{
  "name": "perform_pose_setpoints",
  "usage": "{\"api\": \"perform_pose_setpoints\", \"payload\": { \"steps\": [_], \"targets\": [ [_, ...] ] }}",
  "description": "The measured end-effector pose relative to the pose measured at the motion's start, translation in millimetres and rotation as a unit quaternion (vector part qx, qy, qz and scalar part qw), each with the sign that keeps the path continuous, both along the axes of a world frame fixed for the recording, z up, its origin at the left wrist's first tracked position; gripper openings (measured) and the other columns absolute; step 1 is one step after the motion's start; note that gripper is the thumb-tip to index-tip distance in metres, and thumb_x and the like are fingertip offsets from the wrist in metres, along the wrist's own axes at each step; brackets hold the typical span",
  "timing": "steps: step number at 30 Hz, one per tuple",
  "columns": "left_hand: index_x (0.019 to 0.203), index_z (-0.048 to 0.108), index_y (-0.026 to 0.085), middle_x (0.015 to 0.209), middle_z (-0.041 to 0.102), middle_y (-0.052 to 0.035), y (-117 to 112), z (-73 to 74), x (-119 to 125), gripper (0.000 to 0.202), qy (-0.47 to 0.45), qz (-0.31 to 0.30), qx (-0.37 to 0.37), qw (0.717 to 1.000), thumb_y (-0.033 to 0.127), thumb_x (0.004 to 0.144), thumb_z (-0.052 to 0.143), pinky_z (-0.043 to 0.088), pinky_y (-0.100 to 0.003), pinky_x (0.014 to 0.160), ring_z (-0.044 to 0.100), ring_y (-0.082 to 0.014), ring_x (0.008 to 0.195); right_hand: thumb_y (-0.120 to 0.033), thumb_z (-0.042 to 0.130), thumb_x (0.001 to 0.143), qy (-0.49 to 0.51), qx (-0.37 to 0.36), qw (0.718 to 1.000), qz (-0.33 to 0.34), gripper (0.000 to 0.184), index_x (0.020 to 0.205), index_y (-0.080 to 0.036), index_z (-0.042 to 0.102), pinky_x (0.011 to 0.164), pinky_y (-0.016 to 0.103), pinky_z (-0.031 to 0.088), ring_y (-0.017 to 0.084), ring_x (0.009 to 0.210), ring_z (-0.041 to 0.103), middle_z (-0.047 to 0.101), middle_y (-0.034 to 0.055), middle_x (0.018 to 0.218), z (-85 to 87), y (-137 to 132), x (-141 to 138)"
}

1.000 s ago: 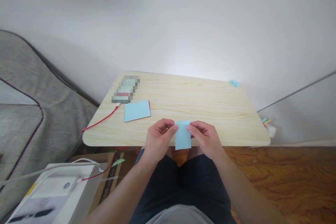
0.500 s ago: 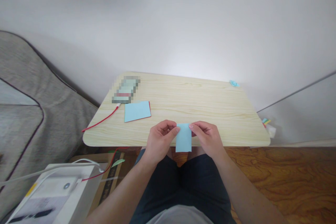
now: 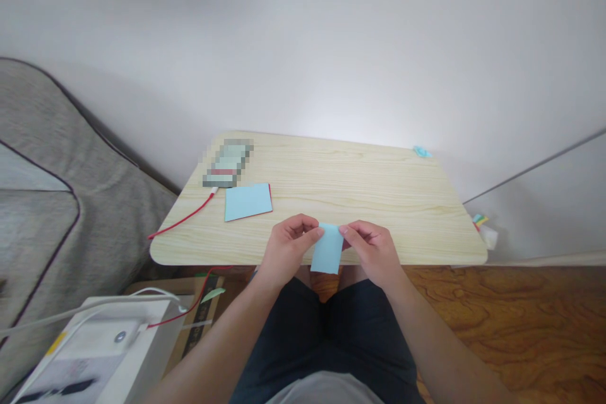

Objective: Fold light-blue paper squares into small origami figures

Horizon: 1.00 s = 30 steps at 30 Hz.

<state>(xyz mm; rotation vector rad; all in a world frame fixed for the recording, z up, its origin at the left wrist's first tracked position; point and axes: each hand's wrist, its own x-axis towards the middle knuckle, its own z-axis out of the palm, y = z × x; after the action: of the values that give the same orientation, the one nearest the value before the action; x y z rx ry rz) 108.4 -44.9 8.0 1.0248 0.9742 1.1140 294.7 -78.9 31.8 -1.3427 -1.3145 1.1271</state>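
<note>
Stretching from top to bottom along its long axis, the light-blue paper (image 3: 326, 251) sits just below the frame's centre, its lower end leaning slightly left. You have it between your fingertips: your left hand (image 3: 290, 249) pinches the upper left corner, thumb on top, and your right hand (image 3: 375, 251) pinches the upper right. Most of the sheet extends below your thumbs, across the table's (image 3: 350, 183) lower edge.

Matt paper sheet (image 3: 326, 252); smooth wood-grain tabletop (image 3: 341, 177); glossy wood-look floor (image 3: 511, 315); rough-looking cloth (image 3: 113, 202).
</note>
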Motion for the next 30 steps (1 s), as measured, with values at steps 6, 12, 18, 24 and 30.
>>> {"api": "perform_pose_setpoints", "payload": {
  "steps": [6,12,18,24,30],
  "targets": [
    [0.083,0.072,0.017,0.072,0.065,0.0002,4.8,-1.1,-0.3,0.021,0.003,0.007,0.004,1.0,0.031,0.072,0.083,0.044,-0.023,0.063,0.056,-0.0108,0.066,-0.042,0.074,0.083,0.087,-0.048,0.995,0.007,0.022,0.087,-0.02,0.073,0.066,0.03,0.057,0.017,0.069,0.066,0.073,0.0028,0.079,-8.0,0.0,-3.4],
    [0.083,0.072,0.017,0.072,0.065,0.0,6.1,1.2,0.9,0.022,0.027,0.05,0.036,0.998,0.034,0.073,0.082,0.044,-0.024,0.064,0.056,-0.0118,0.067,-0.04,0.075,0.082,0.071,-0.052,0.996,0.012,0.021,0.082,-0.02,0.071,0.059,0.027,0.053,0.014,0.059,0.06,0.066,-0.0009,0.066,-10.4,0.3,-2.9],
    [0.092,0.076,0.019,0.075,0.066,0.0001,1.0,5.9,0.6,0.026,0.036,0.063,0.06,0.996,0.032,0.072,0.084,0.042,-0.022,0.06,0.055,-0.0106,0.066,-0.042,0.071,0.087,0.026,-0.012,0.999,-0.017,0.024,0.09,-0.018,0.072,0.052,0.026,0.047,0.013,0.054,0.058,0.064,-0.0007,0.06,0.4,-1.7,-2.9],
    [0.106,0.074,0.019,0.058,0.063,0.0016,-11.0,20.2,-1.8,0.033,0.013,0.007,0.026,1.0,0.034,0.077,0.081,0.043,-0.023,0.051,0.055,-0.0113,0.053,-0.04,0.067,0.091,-0.024,0.066,0.997,-0.023,0.021,0.097,-0.021,0.074,0.072,0.036,0.06,0.022,0.075,0.073,0.077,0.0065,0.084,21.1,-12.3,-4.6],
    [0.094,0.078,0.02,0.091,0.075,-0.0065,-15.9,27.5,-3.9,0.02,0.0,0.005,0.08,0.997,0.025,0.076,0.082,0.055,-0.03,0.075,0.068,-0.0181,0.083,-0.031,0.065,0.093,-0.138,0.174,0.975,-0.017,0.018,0.105,-0.028,0.077,0.091,0.04,0.058,0.026,0.097,0.074,0.079,0.0056,0.105,27.1,-18.3,-1.4]
  ]
}}
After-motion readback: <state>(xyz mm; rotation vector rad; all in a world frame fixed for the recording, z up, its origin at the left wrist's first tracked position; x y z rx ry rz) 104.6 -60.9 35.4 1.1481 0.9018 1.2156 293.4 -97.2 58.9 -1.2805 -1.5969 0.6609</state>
